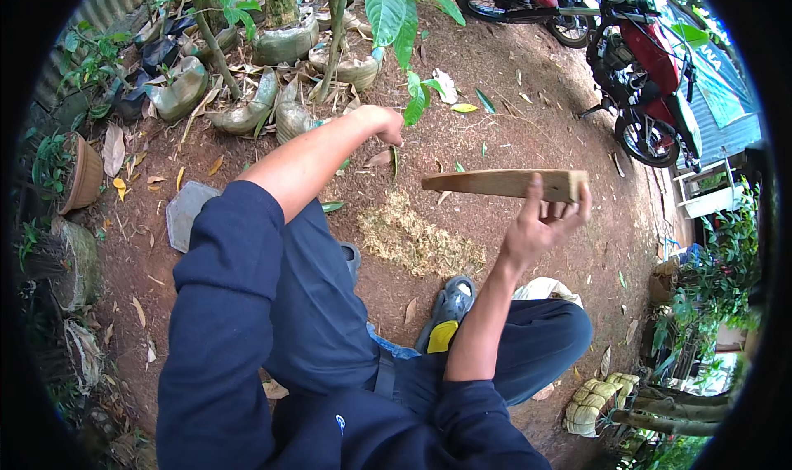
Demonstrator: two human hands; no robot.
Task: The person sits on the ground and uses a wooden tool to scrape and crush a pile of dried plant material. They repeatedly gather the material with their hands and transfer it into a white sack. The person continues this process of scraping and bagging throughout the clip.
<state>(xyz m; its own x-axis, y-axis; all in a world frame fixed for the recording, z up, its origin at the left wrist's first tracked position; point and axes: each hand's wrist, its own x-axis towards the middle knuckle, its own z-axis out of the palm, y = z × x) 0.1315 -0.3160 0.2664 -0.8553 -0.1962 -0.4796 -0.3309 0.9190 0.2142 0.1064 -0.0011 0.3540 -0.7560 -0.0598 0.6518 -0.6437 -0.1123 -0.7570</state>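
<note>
My right hand (547, 222) grips the thick right end of a tapered wooden piece (501, 184), thumb on the near face and fingers around the end. The wood is held above the ground and narrows to the left. My left hand (390, 125) is stretched forward, its fingers curled downward near a green leaf; whether it holds something small is unclear. A patch of pale wood shavings (414, 235) lies on the brown soil between my feet, below the wooden piece. A grey clog with a yellow part (451, 309) shows on my right foot.
Plants in bags (247, 108) stand at the upper left, with a terracotta-coloured pot (85, 173) at the left edge. A grey hexagonal slab (189, 213) lies by my left arm. Red motorcycles (649, 62) are parked at the upper right. A woven pale object (597, 402) lies at the lower right.
</note>
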